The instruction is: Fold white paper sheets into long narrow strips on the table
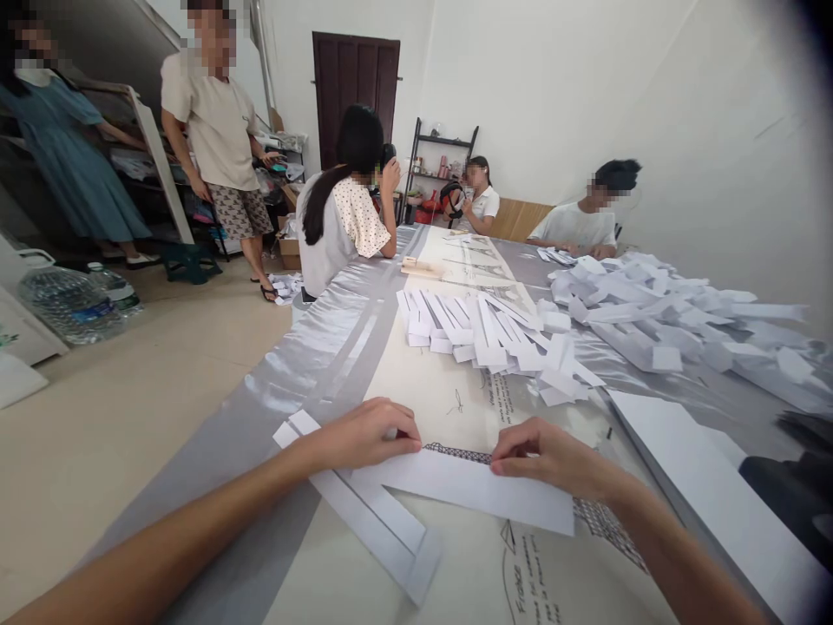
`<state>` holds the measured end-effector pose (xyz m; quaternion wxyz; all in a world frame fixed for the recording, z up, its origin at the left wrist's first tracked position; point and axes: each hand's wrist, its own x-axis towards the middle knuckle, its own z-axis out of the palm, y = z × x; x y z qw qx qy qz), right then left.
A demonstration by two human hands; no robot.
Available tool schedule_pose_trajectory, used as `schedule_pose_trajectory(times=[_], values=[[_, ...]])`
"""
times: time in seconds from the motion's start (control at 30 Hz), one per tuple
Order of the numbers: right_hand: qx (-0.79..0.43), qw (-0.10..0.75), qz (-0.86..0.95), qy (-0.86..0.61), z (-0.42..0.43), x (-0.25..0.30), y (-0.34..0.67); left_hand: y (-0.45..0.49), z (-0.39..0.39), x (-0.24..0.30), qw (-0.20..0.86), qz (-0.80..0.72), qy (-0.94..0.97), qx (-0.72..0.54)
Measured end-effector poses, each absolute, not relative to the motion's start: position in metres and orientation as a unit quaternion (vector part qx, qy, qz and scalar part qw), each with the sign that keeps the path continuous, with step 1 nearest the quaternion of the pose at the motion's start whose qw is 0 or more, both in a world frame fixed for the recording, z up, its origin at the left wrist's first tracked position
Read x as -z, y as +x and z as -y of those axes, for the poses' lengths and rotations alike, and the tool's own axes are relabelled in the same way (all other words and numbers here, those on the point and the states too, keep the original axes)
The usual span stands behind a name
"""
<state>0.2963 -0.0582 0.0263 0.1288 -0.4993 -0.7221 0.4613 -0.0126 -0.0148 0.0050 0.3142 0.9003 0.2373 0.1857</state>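
Observation:
A long white paper strip point(482, 493) lies across the printed table cover in front of me. My left hand point(374, 434) pinches its upper edge near the left part, thumb and fingertips together. Further right, my right hand point(543, 456) grips the same edge between thumb and fingers. Under my left wrist, other white paper strips point(374, 516) lie slanted, one with a folded end toward me. Just beyond the hands a spread of folded paper strips point(482, 330) covers the middle of the table.
A big heap of folded white papers point(677, 312) fills the table's right side. Flat white sheets point(709, 486) lie near my right arm. A small wooden block point(416, 265) sits farther back. Three people sit around the table; two stand at left near shelves. Water bottles point(71, 295) stand on the floor.

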Motion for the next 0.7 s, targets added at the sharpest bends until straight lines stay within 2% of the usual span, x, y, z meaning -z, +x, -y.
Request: schedule_pose_trajectory(times=[0.2,0.4,0.53,0.7], values=[[-0.402,0.165,0.752,-0.496,0.05,-0.03,0.325,-0.021,0.002,-0.01,0.361,-0.262,0.872,-0.203],[-0.356,0.233,0.751,-0.505,0.045,-0.029,0.345,-0.039,-0.016,-0.012,0.348,-0.287,0.864,-0.225],[-0.318,0.258,0.744,-0.528,0.042,-0.026,0.359,-0.056,-0.031,-0.007,0.308,-0.303,0.868,-0.243],[-0.279,0.276,0.754,-0.527,0.041,-0.027,0.359,-0.057,-0.03,-0.004,0.194,-0.349,0.853,-0.336]])
